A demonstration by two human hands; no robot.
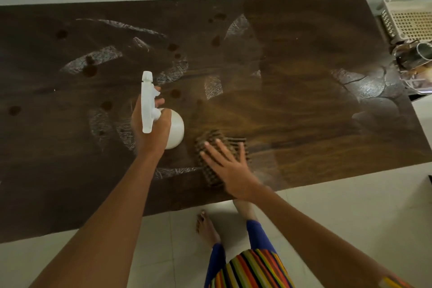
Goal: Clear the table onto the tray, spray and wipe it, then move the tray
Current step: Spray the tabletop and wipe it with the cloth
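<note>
- Table (304,112): no dishes anywhere on the visible top, so I judge the clearing step done.
- Left hand (152,128): fingers curled round the neck of the white spray bottle (176,128), one finger by the trigger. The bottle is held just above the table, nozzle pointing away from me.
- Right hand (230,170): open, fingers straight and spread, pressing flat on the checked cloth (210,145). The cloth lies on the table near the front edge, just right of the bottle.
- Wet streaks (367,86): pale smears and arcs on the left, middle and right end (spraying well advanced, wiping in hand).
- Dark spots (90,70): several round marks on the left half, not yet wiped off; I judge these the bulk of the wiping left.
- Steel cup (423,52) and white basket (411,23): at the far right, past the table's end. I cannot tell whether they sit on the tray, which is not plainly seen.
- Left to do, as I judge: finish the left half, set down bottle and cloth, move the tray.
</note>
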